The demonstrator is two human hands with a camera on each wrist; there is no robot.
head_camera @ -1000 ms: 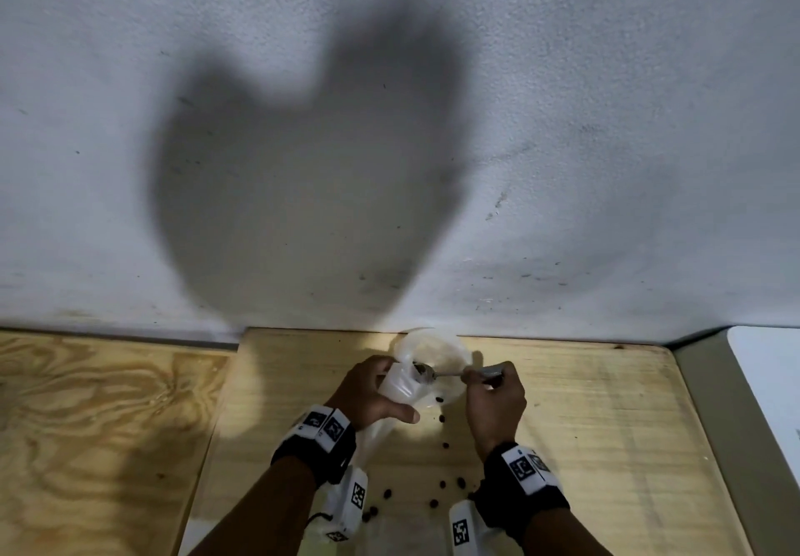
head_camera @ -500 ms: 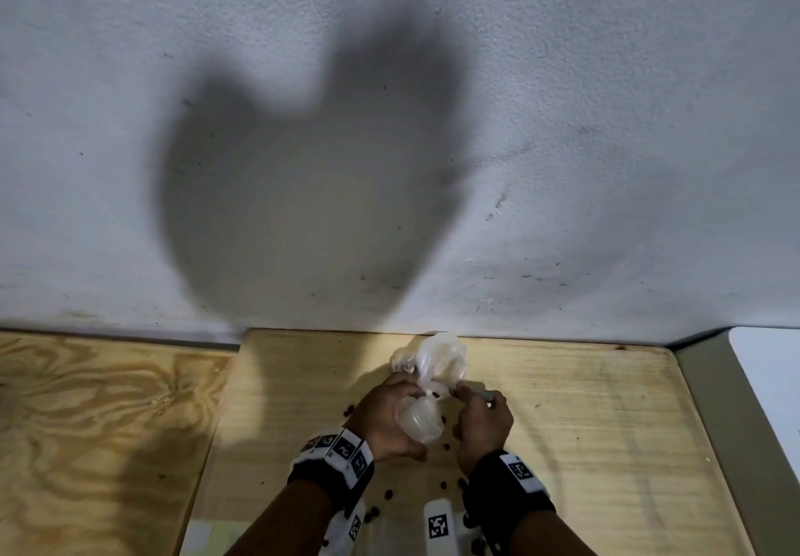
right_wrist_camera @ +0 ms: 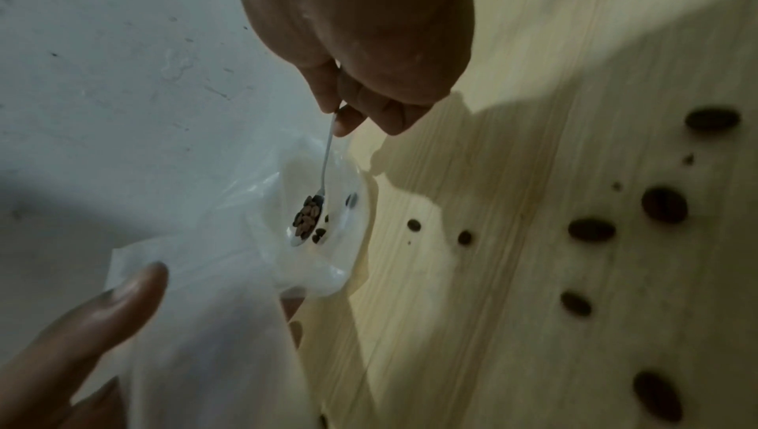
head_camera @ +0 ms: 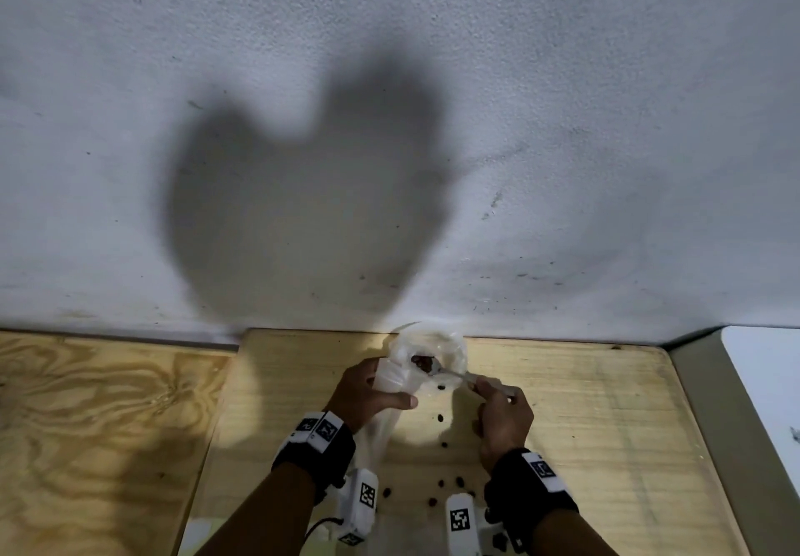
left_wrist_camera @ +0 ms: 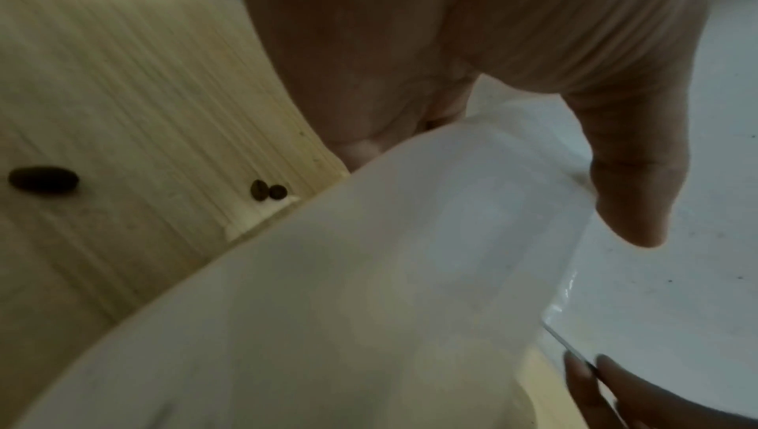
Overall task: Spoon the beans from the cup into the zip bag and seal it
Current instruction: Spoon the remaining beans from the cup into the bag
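My left hand (head_camera: pixel 372 395) grips the mouth of the clear zip bag (head_camera: pixel 391 376), thumb (left_wrist_camera: pixel 627 176) on the near side. The rest of the bag (left_wrist_camera: pixel 369 274) hangs down toward the table. Just right of it, against the wall, stands the white cup (head_camera: pixel 450 350). My right hand (head_camera: pixel 502 417) pinches the handle of a metal spoon (head_camera: pixel 454 373). Its bowl is heaped with brown beans (right_wrist_camera: pixel 307 218) and hovers over the cup (right_wrist_camera: pixel 320 274), beside the bag mouth. A few beans lie in the cup's bottom.
Several loose beans (head_camera: pixel 440 418) are scattered on the pale wood table (head_camera: pixel 606 425) between and behind my hands. A grey wall (head_camera: pixel 389 166) rises right behind the cup. A plywood board (head_camera: pixel 86 425) adjoins on the left, a white-topped surface (head_camera: pixel 762 382) on the right.
Half a second ago both hands were nearer my body, with the bag mouth low. Both have moved back toward the cup, and the spoon now shows a heap of beans.
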